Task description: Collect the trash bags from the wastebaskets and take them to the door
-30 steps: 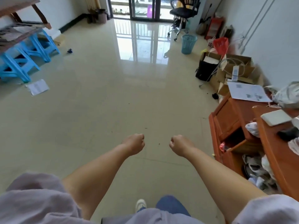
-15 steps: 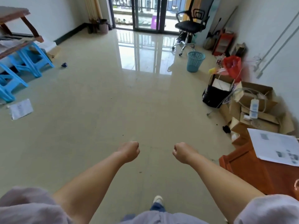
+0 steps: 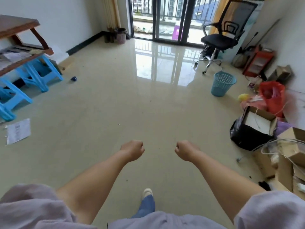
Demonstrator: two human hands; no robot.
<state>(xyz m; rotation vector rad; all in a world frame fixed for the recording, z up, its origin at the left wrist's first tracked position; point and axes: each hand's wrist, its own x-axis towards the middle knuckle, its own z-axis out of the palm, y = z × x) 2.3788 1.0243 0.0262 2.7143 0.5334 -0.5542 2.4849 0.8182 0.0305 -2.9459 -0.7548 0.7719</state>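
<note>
My left hand [image 3: 133,150] and my right hand [image 3: 186,152] are held out in front of me over the tiled floor, both curled into fists with nothing in them. A blue mesh wastebasket [image 3: 222,83] stands on the floor far ahead to the right, near the office chair; I cannot see a bag in it. A red plastic bag [image 3: 273,96] sits against the right wall. A black bag [image 3: 247,137] wraps a cardboard box closer on the right. A small dark basket [image 3: 121,38] stands by the glass balcony door [image 3: 162,19].
A black office chair [image 3: 221,38] stands at the back right. Cardboard boxes [image 3: 290,156] and cables crowd the right wall. Blue plastic stools [image 3: 35,76] sit under a wooden table [image 3: 18,26] on the left, with a sheet of paper [image 3: 18,130] on the floor.
The view has moved forward and lifted: the wastebasket, chair and balcony door are closer, and the wooden cabinet on the right has dropped out of view. Both fists stay as they were.
</note>
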